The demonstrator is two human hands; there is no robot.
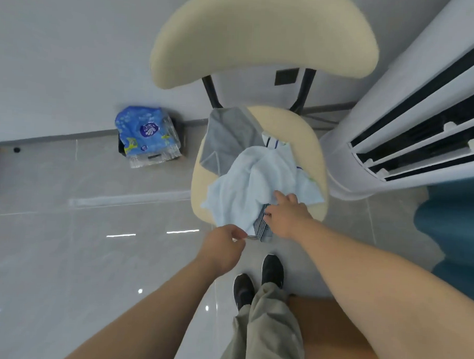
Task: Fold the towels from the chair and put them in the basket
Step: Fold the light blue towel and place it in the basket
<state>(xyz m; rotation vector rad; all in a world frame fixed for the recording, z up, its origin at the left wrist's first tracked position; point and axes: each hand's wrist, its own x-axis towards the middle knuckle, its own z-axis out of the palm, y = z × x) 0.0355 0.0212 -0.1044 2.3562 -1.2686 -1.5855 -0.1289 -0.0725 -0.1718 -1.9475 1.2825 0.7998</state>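
Note:
A cream chair (310, 144) stands in front of me with a heap of towels on its seat. A crumpled light blue towel (252, 180) lies on top, a grey towel (227, 135) is spread at the seat's back left, and a dark-striped towel (261, 226) hangs over the front edge. My left hand (223, 248) pinches the striped towel's lower corner. My right hand (288, 217) grips the same striped towel at the seat's front, under the blue one. No basket is in view.
A blue plastic pack (145, 134) sits on the floor by the wall, left of the chair. A tall white air conditioner (396, 118) stands close on the right. A teal surface (456, 229) is at far right. My feet (258, 280) are just before the chair.

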